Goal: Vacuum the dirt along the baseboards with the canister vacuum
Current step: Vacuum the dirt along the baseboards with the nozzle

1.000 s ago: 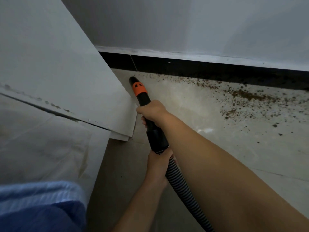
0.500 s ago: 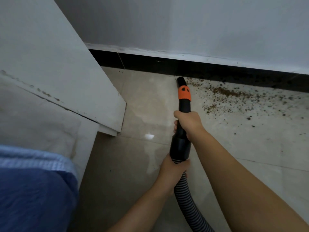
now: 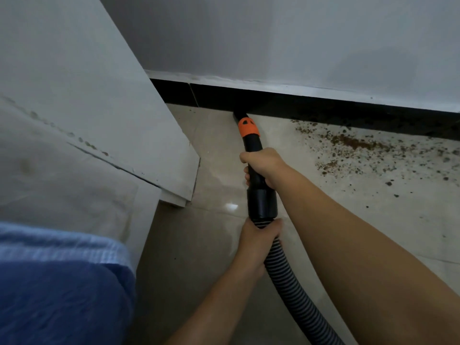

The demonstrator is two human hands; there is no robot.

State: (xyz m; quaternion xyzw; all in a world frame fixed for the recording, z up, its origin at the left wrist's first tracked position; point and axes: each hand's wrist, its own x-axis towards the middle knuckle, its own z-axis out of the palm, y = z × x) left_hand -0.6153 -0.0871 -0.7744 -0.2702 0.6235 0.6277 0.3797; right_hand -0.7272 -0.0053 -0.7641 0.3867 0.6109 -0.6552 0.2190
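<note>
A black vacuum nozzle [image 3: 254,145] with an orange collar points at the black baseboard [image 3: 323,107], its tip touching the foot of the baseboard. My right hand [image 3: 263,164] grips the black tube just behind the collar. My left hand [image 3: 258,232] grips the ribbed hose [image 3: 293,295] where it meets the black cuff. Brown dirt [image 3: 353,145] lies scattered on the pale floor tiles along the baseboard, to the right of the nozzle. The canister itself is out of view.
Large pale slabs [image 3: 104,135] lean at the left, their lower corner close to the nozzle. A white wall [image 3: 298,41] rises above the baseboard. Blue cloth [image 3: 57,290] fills the lower left corner. The hose runs off the bottom edge.
The nozzle swept right from the slab corner, then pushed forward until its tip met the baseboard. The dirt left of the nozzle is gone. Both hands kept their grips.
</note>
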